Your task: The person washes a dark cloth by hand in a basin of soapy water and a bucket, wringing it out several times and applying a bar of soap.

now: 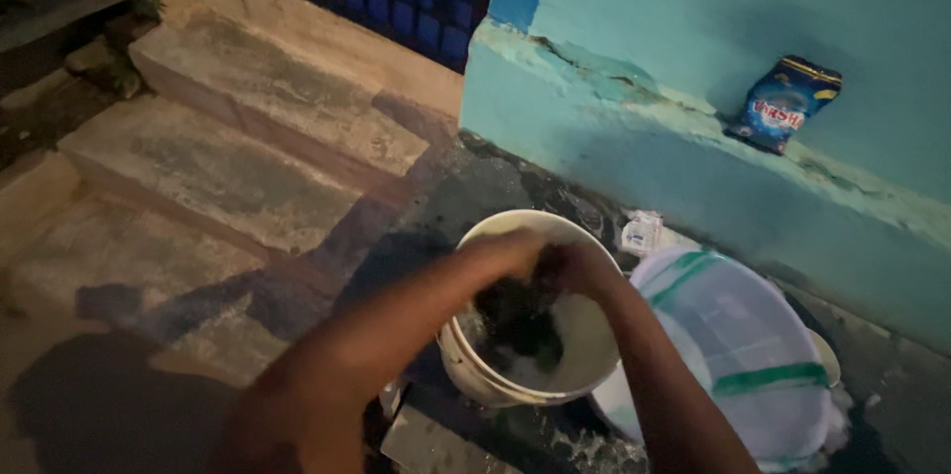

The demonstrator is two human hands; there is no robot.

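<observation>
Wet concrete yard, white bucket [466, 360]: left hand [510, 248] and right hand [580, 266] clench dark cloth [520, 320]; sodden, limp, probably heavy.

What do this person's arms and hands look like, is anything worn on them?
Both arms are bare: no sleeves, gloves, watch or bracelets show. The left hand and right hand are blurred in dim light, so finer details such as rings cannot be told.

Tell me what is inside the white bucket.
The white bucket holds foamy water and a dark cloth, gripped by the left hand and right hand. The bucket's bottom is hidden beneath cloth and suds.
</observation>
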